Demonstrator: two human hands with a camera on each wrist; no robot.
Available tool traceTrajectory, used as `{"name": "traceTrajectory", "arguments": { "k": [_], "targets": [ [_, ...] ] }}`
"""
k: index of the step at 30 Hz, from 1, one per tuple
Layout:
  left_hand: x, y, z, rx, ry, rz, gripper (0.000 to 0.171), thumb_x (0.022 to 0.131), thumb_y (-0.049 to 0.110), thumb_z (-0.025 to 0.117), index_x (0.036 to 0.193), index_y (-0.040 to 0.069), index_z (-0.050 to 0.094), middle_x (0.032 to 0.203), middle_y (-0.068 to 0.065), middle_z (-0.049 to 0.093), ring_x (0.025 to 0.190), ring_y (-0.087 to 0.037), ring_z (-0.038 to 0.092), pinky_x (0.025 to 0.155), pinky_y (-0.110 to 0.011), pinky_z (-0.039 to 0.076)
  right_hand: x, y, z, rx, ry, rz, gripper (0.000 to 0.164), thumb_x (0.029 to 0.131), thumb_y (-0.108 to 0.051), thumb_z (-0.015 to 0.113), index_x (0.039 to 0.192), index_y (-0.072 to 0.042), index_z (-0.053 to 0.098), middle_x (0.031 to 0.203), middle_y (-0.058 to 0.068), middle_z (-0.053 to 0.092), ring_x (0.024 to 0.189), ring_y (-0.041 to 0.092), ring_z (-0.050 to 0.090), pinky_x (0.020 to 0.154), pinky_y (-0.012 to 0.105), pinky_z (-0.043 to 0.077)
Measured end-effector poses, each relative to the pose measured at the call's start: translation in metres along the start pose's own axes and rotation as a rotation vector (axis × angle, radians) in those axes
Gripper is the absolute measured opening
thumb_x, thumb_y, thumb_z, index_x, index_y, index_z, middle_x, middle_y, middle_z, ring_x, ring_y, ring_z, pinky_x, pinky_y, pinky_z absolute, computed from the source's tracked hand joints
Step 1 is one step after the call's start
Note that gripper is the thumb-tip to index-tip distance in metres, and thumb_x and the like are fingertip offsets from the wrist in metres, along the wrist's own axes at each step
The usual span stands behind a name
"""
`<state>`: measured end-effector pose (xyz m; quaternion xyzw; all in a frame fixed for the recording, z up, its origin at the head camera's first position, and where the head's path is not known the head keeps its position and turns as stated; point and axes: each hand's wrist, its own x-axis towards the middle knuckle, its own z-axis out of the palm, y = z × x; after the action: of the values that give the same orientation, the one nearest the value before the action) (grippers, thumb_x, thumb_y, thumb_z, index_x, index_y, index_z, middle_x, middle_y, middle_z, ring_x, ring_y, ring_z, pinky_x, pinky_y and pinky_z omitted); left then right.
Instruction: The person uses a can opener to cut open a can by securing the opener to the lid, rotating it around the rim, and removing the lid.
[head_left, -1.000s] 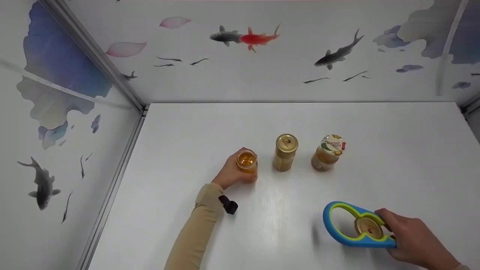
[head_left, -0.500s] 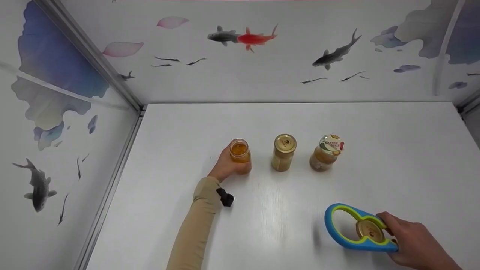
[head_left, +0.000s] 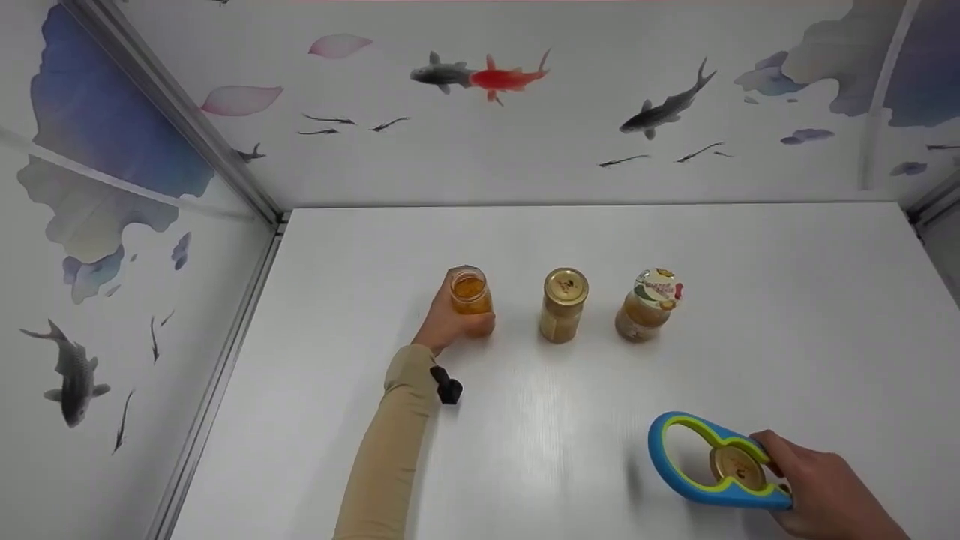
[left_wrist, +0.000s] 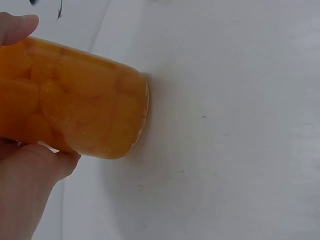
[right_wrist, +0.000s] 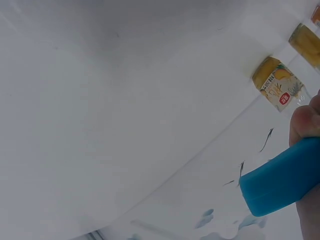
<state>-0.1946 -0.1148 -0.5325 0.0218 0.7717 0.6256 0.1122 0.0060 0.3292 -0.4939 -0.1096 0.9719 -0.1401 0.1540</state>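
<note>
In the head view my left hand grips an uncapped glass jar of orange fruit pieces, fingers and thumb round its side. The jar's base is close to the white tabletop in the left wrist view; I cannot tell whether it touches. My right hand, at the lower right, holds a blue and green jar opener by its handle end. A gold lid sits in the opener's smaller loop. In the right wrist view only the blue end of the opener shows.
A jar with a gold lid stands right of the held jar. Farther right is a squat jar with a patterned lid. The white table meets printed walls at the back and left.
My left hand has carried the uncapped jar away from me and to the left, beside the standing jars. My right hand stays nearly still with the opener and the gold lid.
</note>
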Motion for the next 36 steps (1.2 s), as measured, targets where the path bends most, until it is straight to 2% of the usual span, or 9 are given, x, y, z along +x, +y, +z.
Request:
{"name": "traceTrajectory", "arguments": {
  "k": [5, 9, 13, 16, 19, 26, 31, 36],
  "targets": [
    [-0.003, -0.001, -0.003, -0.024, -0.001, -0.006, 0.102, 0.071, 0.009, 0.085, 0.149, 0.025, 0.022, 0.137, -0.006, 0.043, 0.124, -0.025, 0.042, 0.108, -0.045, 0.030, -0.001, 0.000, 0.001, 0.008, -0.003, 0.005, 0.065, 0.050, 0.001, 0.088, 0.107, -0.003, 0.055, 0.087, 0.003, 0.064, 0.066, 0.015, 0.054, 0.065, 0.039, 0.054],
    [-0.013, -0.003, -0.009, -0.009, -0.020, -0.079, 0.108, 0.071, 0.019, 0.087, 0.149, 0.027, 0.015, 0.145, -0.009, 0.035, 0.133, -0.027, 0.034, 0.111, -0.049, 0.024, 0.000, 0.000, 0.002, 0.004, -0.001, 0.000, 0.065, 0.051, 0.000, 0.087, 0.107, -0.004, 0.055, 0.086, 0.001, 0.063, 0.066, 0.014, 0.053, 0.064, 0.037, 0.053],
    [-0.024, -0.008, -0.019, -0.005, -0.055, -0.124, 0.095, 0.075, 0.023, 0.085, 0.148, 0.018, 0.024, 0.146, -0.014, 0.034, 0.136, -0.031, 0.034, 0.111, -0.047, 0.025, 0.002, 0.000, 0.002, 0.001, -0.014, 0.006, 0.064, 0.052, -0.001, 0.086, 0.108, -0.004, 0.055, 0.084, 0.000, 0.062, 0.066, 0.014, 0.052, 0.063, 0.035, 0.052],
    [-0.031, -0.010, -0.026, -0.038, -0.066, -0.130, 0.078, 0.080, 0.015, 0.081, 0.143, 0.010, 0.034, 0.139, -0.015, 0.042, 0.130, -0.032, 0.042, 0.107, -0.043, 0.034, 0.003, 0.000, 0.002, -0.005, -0.008, -0.001, 0.063, 0.053, -0.002, 0.086, 0.108, -0.005, 0.055, 0.084, -0.001, 0.061, 0.066, 0.013, 0.052, 0.062, 0.033, 0.051],
    [-0.038, -0.008, -0.032, -0.041, -0.081, -0.143, 0.065, 0.084, 0.011, 0.076, 0.139, 0.008, 0.042, 0.136, -0.013, 0.047, 0.125, -0.029, 0.047, 0.102, -0.042, 0.041, 0.004, -0.001, 0.001, -0.023, 0.016, -0.023, 0.063, 0.053, -0.002, 0.086, 0.108, -0.007, 0.054, 0.085, -0.001, 0.062, 0.065, 0.012, 0.052, 0.060, 0.032, 0.050],
    [-0.054, -0.008, -0.042, 0.002, -0.082, -0.177, 0.056, 0.086, 0.011, 0.071, 0.137, 0.002, 0.048, 0.132, -0.014, 0.053, 0.122, -0.029, 0.050, 0.100, -0.044, 0.043, 0.012, -0.007, -0.006, -0.088, 0.113, -0.110, 0.069, 0.048, -0.002, 0.088, 0.108, -0.005, 0.053, 0.087, 0.002, 0.063, 0.063, 0.010, 0.053, 0.057, 0.030, 0.050],
    [-0.064, -0.014, -0.041, 0.002, -0.132, -0.161, 0.047, 0.088, 0.007, 0.068, 0.131, -0.004, 0.051, 0.123, -0.018, 0.059, 0.116, -0.031, 0.054, 0.098, -0.042, 0.045, 0.022, -0.012, -0.010, -0.090, 0.149, -0.145, 0.070, 0.048, 0.000, 0.088, 0.109, -0.004, 0.053, 0.088, 0.004, 0.064, 0.062, 0.010, 0.053, 0.057, 0.032, 0.051],
    [-0.074, -0.019, -0.027, 0.029, -0.220, -0.142, 0.041, 0.089, 0.007, 0.069, 0.126, -0.003, 0.056, 0.118, -0.016, 0.061, 0.111, -0.028, 0.057, 0.097, -0.040, 0.045, 0.030, -0.017, -0.014, -0.098, 0.186, -0.186, 0.068, 0.050, 0.001, 0.087, 0.109, -0.003, 0.052, 0.086, 0.004, 0.064, 0.061, 0.009, 0.051, 0.056, 0.031, 0.050]
  ]
}}
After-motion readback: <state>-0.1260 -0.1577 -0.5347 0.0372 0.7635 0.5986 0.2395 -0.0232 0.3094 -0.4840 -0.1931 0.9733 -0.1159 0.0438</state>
